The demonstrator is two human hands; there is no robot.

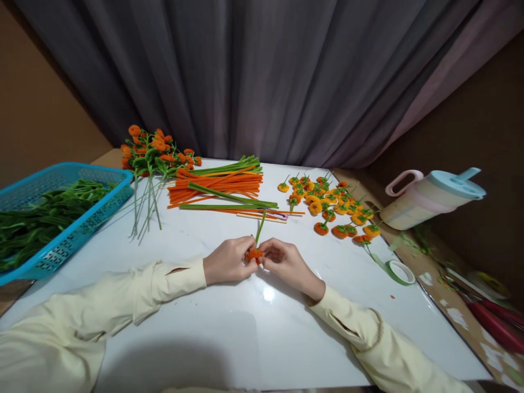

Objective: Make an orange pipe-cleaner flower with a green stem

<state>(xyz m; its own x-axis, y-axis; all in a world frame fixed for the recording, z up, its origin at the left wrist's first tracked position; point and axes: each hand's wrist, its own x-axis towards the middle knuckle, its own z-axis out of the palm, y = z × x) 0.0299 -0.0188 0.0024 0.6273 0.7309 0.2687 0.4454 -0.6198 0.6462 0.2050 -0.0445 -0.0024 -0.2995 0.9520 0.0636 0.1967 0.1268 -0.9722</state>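
Between both hands, over the middle of the white table, is an orange pipe-cleaner flower (254,254) with a green stem (261,226) sticking up from it. My left hand (231,259) is closed on the flower from the left, thumb and fingers pinching it. My right hand (289,265) pinches its right edge with thumb and index finger, the other fingers curled. Just beyond the hands lie green pipe cleaners (229,206) and a pile of orange pipe cleaners (216,188). A thin pale stick (262,218) lies nearest the hands.
A blue basket (88,221) of green leaf pieces stands left. Finished-looking orange flowers (158,144) lie at the back left. Small yellow and orange flower heads (327,199) are spread to the right, near a green tape roll (400,272). A tumbler (429,199) and red-handled tool (495,325) sit beyond.
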